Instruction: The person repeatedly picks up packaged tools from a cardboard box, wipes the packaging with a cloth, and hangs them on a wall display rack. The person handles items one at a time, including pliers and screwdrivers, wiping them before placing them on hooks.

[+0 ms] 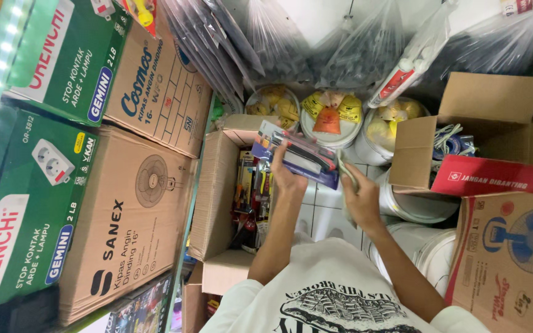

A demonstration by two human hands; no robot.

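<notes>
Big cartons printed with fan and socket pictures fill the shelving on one side, and clear bags of dark small parts hang along the wall above lidded white tubs topped with yellow and orange packets. Between shelf and tubs an open box stands on the tiled floor, packed with carded hand tools, red and yellow handles showing. Over that box the left hand is closed around a flat blister pack, blue and purple card with a long grey item under clear plastic, held up just above the box's open top. The right hand is closed on a crumpled grey-green cloth, pressed against the pack's near end, so the work in hand looks like wiping the pack. To do that well, I judge the left hand should grip the card by its edge rather than the plastic bubble, keeping the face free, while the cloth runs along the length in light strokes; hard pressure could dent the bubble or bend the card. Holding it over the box lets any slip fall among the tools.
</notes>
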